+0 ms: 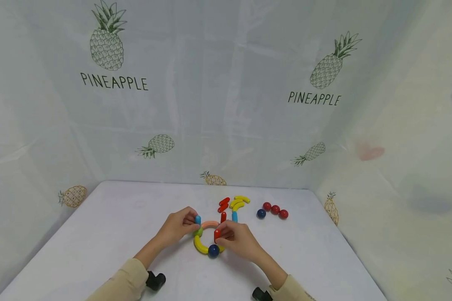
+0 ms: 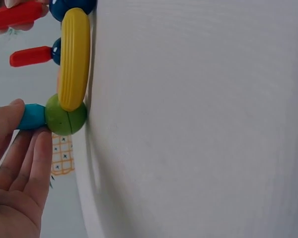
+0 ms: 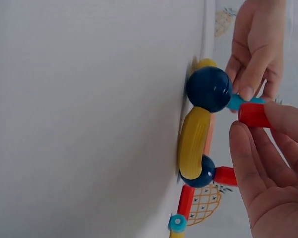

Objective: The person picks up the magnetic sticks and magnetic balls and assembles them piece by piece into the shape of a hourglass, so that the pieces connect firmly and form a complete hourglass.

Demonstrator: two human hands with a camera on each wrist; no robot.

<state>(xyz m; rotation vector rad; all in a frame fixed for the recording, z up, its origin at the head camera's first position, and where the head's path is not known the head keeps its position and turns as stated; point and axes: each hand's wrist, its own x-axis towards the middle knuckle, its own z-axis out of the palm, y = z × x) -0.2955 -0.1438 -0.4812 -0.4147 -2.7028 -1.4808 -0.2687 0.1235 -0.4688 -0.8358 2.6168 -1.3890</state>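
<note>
- Blue stick point(image 1: 198, 220), touching green ball point(image 2: 66, 115), is pinched by left hand point(image 1: 181, 227).
- Red stick point(image 1: 216, 236), near navy ball point(image 1: 213, 251), is pinched by right hand point(image 1: 242, 240).
- "PINEAPPLE" is printed twice on cloth point(image 1: 218, 108) beyond both hands.

Light-blue rod point(image 1: 198, 220): held upright on green ball point(image 2: 64, 116) by left hand point(image 1: 178, 226) | red rod point(image 1: 217, 235): held upright by right hand point(image 1: 241, 241), near dark-blue ball point(image 1: 213, 251)

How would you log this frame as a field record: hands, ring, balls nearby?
left hand: pinches a short blue plastic-looking rod, touching a glossy green ball
right hand: pinches a short red plastic-looking rod, apart from nearer glossy navy ball
ring: two curved yellow plastic-looking bars, one curved salmon bar, three balls
farther navy ball: bears an upright red rod
right of ring: three glossy red balls, a separate navy ball
</note>
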